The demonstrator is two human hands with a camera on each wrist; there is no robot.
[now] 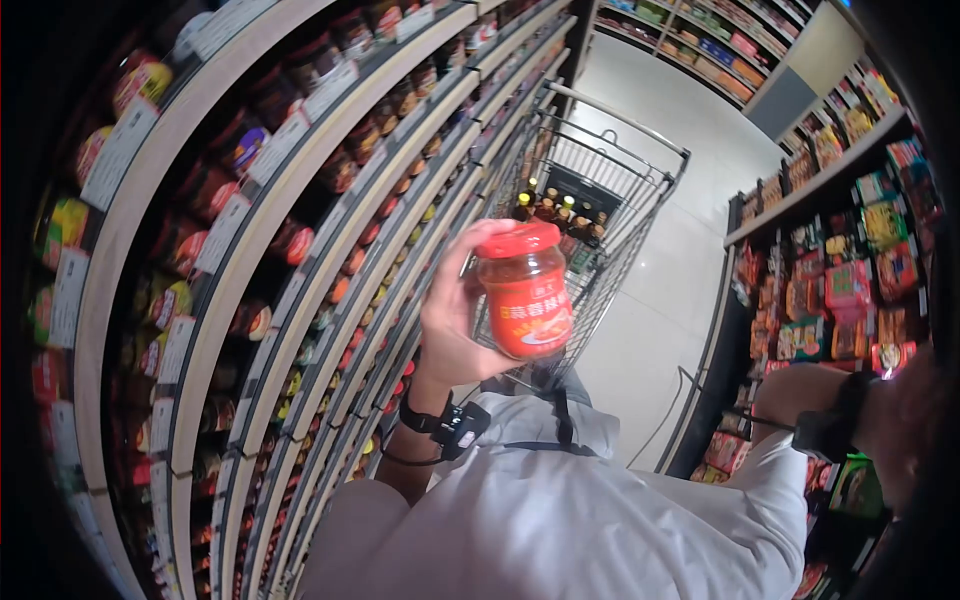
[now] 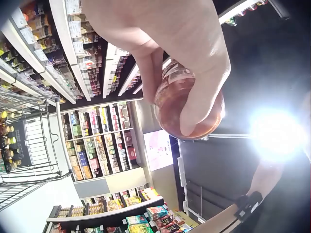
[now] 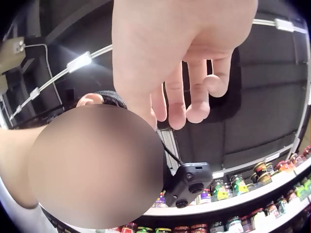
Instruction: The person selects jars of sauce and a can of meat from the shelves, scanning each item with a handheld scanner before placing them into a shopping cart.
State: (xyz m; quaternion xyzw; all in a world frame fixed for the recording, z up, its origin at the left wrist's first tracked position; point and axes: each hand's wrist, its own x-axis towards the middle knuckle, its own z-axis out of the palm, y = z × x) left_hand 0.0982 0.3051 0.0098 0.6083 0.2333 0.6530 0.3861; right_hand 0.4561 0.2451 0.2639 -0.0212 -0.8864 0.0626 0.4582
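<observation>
My left hand [image 1: 452,325] grips a jar of garlic chili sauce [image 1: 527,305] with a red lid and red label, held up before my chest. Seen from below in the left wrist view, the thumb lies across the jar's glass bottom [image 2: 170,109] and other fingers wrap its far side. Raised beside my head, the right hand [image 3: 187,53] has its fingers loosely bent, with nothing in them. Close to it is the head-worn camera [image 3: 190,182]. At the dark right edge of the head view, that hand is mostly hidden.
A metal shopping cart [image 1: 655,172] stands ahead, with several bottles [image 1: 567,205] inside. Long shelves of jars [image 1: 185,250] run along the left, close to my left arm. On the right, a display shelf [image 1: 825,190] carries packaged goods. Pale tiled floor [image 1: 640,300] lies between.
</observation>
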